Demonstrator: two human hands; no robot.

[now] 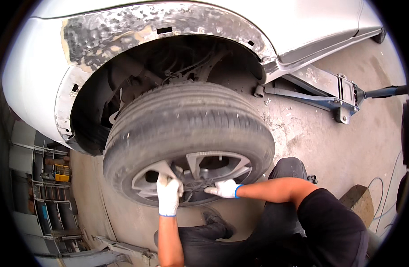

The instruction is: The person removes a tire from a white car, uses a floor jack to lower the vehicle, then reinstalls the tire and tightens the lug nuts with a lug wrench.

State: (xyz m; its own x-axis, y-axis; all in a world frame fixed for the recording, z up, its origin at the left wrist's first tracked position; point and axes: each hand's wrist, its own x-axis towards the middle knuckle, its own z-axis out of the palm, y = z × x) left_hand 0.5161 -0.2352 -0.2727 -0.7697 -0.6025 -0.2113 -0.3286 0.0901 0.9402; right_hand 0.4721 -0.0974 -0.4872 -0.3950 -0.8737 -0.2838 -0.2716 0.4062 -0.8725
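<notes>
In front of me a car wheel stands upright at the wheel arch, its dark tyre [186, 129] around a silver spoked rim [200, 160]. My left hand [169, 196], in a white work glove, is closed with its curled fingers against a lower-left spoke. My right hand [223, 188], gloved too, reaches in from the right to the rim's centre. Its fingers are pressed together there; anything small between them is hidden. Behind the tyre the dark wheel arch [169, 58] shows suspension parts and cables.
The white car's fender [124, 38] is sanded to bare metal along the arch. A blue-grey floor jack [320, 91] reaches under the sill at right. A wooden block [356, 202] and a thin hose [382, 191] lie at right. Metal shelving [53, 193] stands at left.
</notes>
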